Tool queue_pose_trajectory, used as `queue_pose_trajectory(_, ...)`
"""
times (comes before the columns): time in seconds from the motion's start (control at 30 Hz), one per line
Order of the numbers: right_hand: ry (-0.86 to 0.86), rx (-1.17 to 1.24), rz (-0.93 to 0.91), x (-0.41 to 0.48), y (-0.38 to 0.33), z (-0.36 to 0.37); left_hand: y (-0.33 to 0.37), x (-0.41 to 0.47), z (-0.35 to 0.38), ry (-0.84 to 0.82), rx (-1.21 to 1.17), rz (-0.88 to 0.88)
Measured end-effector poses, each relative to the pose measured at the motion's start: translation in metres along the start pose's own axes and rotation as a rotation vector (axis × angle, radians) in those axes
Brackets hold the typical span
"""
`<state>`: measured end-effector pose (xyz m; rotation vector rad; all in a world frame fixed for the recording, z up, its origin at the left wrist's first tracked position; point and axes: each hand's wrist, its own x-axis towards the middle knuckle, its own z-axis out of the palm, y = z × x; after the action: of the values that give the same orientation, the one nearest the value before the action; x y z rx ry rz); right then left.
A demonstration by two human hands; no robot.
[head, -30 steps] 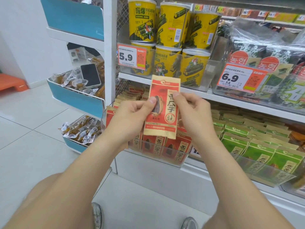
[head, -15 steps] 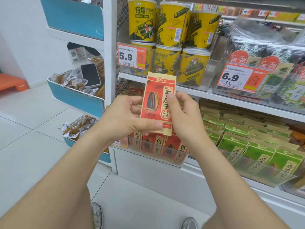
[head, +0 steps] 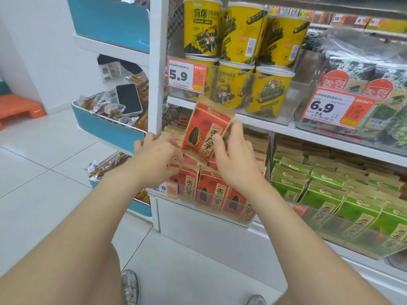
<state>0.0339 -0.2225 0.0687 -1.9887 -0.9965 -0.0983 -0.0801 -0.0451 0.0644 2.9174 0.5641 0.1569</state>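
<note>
Red seed packet (head: 203, 130) held up in front of the lower shelf, just above the row of matching red packets (head: 211, 191) in their clear front tray (head: 240, 219). It tilts, top edge leaning right, printed face toward the camera. Right grip (head: 233, 159) is clamped on it: thumb on the front near the right edge, fingers (head: 236, 126) wrapped behind. Left grip (head: 154, 155) sits at the packet's lower left corner, back of hand up, fingertips hidden against the shelf stock; cannot tell whether it pinches the packet or only touches it. Green packets (head: 330, 190) fill the next tray to the right. Shelf above carries stacked yellow tubs (head: 237, 34) with a 5.9 price tag (head: 187, 75), and further right dark seaweed packs (head: 356, 69) behind a 6.9 price tag (head: 330, 108). Far left, a phone (head: 128, 99) lies face up on wrapped snacks in a blue bin (head: 105, 126). An orange stool (head: 17, 106) stands on the floor at the left edge.
</note>
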Motion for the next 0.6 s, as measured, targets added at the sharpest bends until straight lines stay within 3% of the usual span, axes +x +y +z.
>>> queue_pose_trajectory(0.17, -0.186, -0.218, 0.068, 0.011, -0.004, 0.015, -0.008, 0.01, 0.0, 0.013, -0.03, 0.002)
queue_pose_trajectory(0.43, -0.189, -0.241, -0.07, 0.028, -0.003, 0.024, -0.016, 0.014, 0.0, 0.016, -0.044, 0.031)
queue_pose_trajectory(0.6, -0.388, -0.456, 0.075, 0.035, -0.004, 0.031, -0.016, 0.013, 0.0, 0.082, -0.102, 0.018)
